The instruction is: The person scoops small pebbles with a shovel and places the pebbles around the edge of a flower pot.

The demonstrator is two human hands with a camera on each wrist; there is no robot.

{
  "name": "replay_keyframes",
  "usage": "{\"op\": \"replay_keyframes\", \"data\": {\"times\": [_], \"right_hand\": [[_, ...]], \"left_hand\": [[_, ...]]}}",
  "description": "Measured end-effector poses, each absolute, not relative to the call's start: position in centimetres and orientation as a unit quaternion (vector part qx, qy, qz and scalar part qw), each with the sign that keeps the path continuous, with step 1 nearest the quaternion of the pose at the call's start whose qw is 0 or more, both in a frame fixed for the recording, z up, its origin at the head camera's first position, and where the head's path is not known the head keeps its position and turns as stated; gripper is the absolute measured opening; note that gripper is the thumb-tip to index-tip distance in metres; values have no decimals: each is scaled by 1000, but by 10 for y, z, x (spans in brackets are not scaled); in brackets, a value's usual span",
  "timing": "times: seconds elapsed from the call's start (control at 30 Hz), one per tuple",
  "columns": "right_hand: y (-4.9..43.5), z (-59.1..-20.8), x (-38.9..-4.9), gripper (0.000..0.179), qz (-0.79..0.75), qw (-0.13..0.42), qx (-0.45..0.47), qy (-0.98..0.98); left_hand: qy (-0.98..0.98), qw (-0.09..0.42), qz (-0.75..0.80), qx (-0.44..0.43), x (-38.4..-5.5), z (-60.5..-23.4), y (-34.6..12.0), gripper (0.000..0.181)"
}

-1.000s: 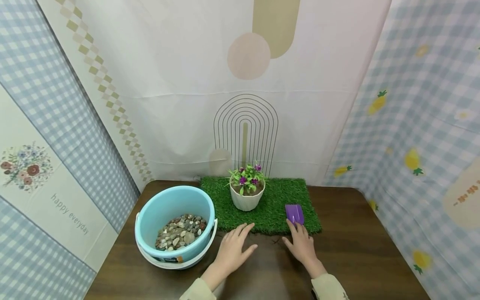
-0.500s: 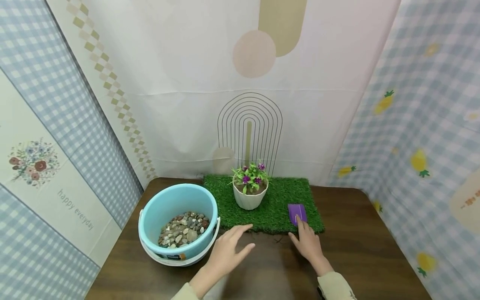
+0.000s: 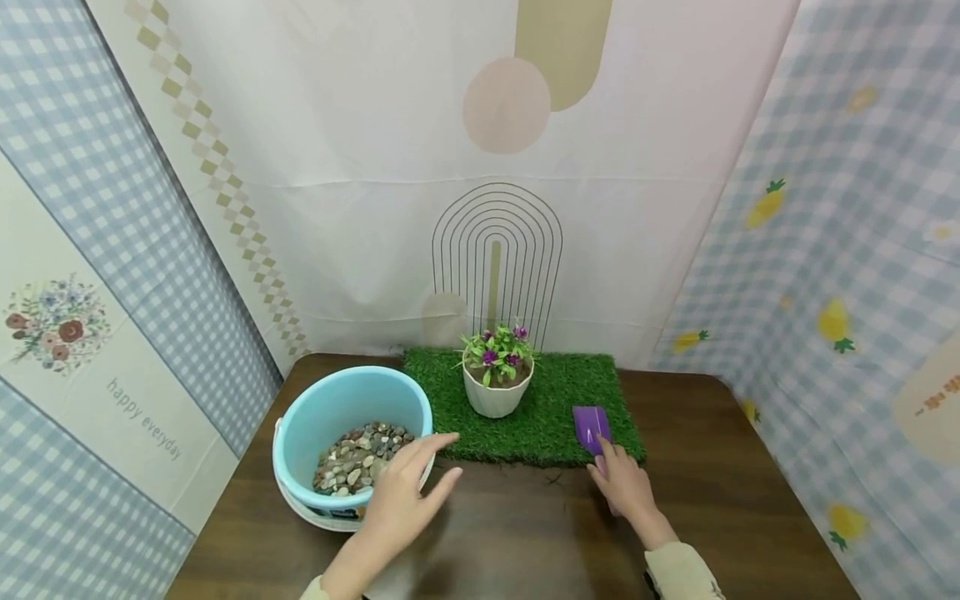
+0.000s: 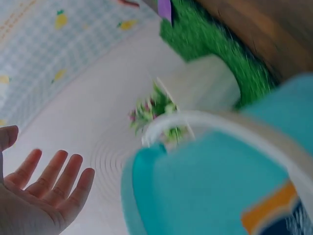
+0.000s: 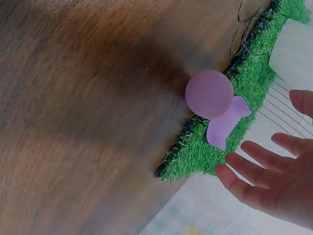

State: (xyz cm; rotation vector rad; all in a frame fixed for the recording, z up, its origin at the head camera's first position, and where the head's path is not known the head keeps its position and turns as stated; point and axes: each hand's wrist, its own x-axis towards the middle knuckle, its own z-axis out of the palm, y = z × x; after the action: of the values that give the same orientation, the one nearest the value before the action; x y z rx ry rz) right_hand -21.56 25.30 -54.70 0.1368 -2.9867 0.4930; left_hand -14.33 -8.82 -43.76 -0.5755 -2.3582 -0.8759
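Note:
My left hand [image 3: 397, 500] hovers at the right side of the light blue bucket [image 3: 303, 433], its fingers straight and the thumb spread. In the left wrist view that hand is beside the bucket's rim and white handle [image 4: 210, 120], holding nothing. Pebbles [image 3: 356, 467] cover the bottom of the bucket. Over the purple toy shovel [image 3: 591, 423] is my right hand [image 3: 626, 482], which partly covers the shovel's handle in the head view. Seen from the right wrist, the fingers are loosely extended above the shovel, whose round handle end [image 5: 209, 94] points toward the camera.
A white pot [image 3: 495, 400] with a green plant and purple flowers stands on the artificial grass mat [image 3: 558, 387] at the back. The shovel's blade lies on the mat's front right part. Patterned cloths hang behind and beside the brown wooden table [image 3: 697, 483].
My left hand has moved left toward the bucket and now overlaps its right rim in the head view. My right hand has shifted slightly right, uncovering more of the shovel.

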Motion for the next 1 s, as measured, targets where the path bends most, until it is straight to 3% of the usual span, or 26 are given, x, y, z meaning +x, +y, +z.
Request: {"op": "replay_keyframes", "data": {"times": [0.23, 1.0], "right_hand": [[253, -547, -214, 54, 162, 49, 43, -985], [262, -550, -212, 51, 160, 43, 43, -985]], "left_hand": [[-886, 294, -329, -143, -135, -432, -130, 66], [-898, 289, -331, -6, -150, -435, -237, 50]]}}
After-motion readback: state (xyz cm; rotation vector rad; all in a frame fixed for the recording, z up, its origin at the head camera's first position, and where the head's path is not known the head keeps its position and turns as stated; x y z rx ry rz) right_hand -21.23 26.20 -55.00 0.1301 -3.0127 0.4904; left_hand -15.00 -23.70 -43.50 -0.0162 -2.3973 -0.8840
